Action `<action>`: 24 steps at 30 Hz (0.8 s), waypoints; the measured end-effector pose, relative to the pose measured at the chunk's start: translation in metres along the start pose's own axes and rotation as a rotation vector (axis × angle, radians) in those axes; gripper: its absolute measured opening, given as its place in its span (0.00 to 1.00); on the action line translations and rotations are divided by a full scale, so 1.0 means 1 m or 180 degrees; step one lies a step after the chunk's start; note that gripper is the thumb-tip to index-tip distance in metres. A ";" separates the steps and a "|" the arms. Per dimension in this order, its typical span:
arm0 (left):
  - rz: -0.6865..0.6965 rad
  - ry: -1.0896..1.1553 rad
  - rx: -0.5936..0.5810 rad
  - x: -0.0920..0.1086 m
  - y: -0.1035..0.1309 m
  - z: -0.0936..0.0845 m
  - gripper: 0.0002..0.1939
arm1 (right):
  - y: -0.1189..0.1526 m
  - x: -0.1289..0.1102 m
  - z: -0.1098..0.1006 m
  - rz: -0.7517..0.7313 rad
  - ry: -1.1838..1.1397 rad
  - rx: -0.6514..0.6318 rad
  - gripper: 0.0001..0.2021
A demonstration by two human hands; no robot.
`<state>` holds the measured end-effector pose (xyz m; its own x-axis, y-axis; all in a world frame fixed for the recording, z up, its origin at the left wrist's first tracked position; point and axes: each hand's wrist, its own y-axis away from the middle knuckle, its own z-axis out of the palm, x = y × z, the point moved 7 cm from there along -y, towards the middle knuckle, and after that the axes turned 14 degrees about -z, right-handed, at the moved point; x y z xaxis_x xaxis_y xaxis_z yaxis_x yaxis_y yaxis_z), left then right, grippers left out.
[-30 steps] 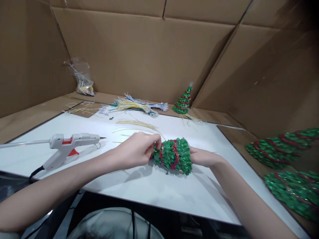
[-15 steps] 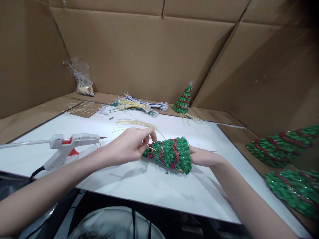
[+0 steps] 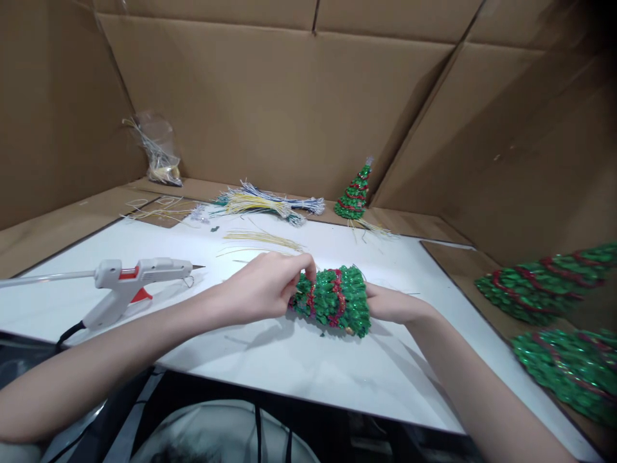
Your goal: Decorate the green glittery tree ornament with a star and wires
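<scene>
Pinching at the narrow end of the sequin tree [image 3: 335,301], my left hand [image 3: 263,289] has its grip closed on the tip, with the glue gun [image 3: 130,283] lying well off to its left on the tabletop [image 3: 289,366]. For this fiddly work, I judge that small, steady fingertip pressure suits best. The tree lies just above the tabletop between my hands, long axis sideways, tip pointing left. My right hand [image 3: 393,303] seems clamped on the wide base, though the tree hides its fingers.
</scene>
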<state>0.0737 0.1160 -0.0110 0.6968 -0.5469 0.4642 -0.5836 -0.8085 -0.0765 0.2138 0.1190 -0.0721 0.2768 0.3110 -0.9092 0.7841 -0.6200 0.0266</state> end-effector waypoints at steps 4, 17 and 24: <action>-0.0112 0.0078 -0.0072 -0.005 0.004 -0.003 0.14 | 0.000 0.000 0.000 0.0072 0.0027 0.0019 0.24; -0.0072 0.0219 0.0080 -0.007 0.007 -0.015 0.14 | 0.003 -0.001 -0.003 -0.0015 0.0109 0.0024 0.25; 0.0033 -0.0001 0.0090 0.006 0.000 -0.001 0.14 | 0.004 0.000 -0.004 -0.0027 0.0147 0.0048 0.26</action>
<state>0.0774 0.1126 -0.0076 0.6908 -0.5554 0.4630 -0.5788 -0.8085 -0.1062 0.2191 0.1195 -0.0704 0.2957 0.3490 -0.8893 0.7781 -0.6280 0.0123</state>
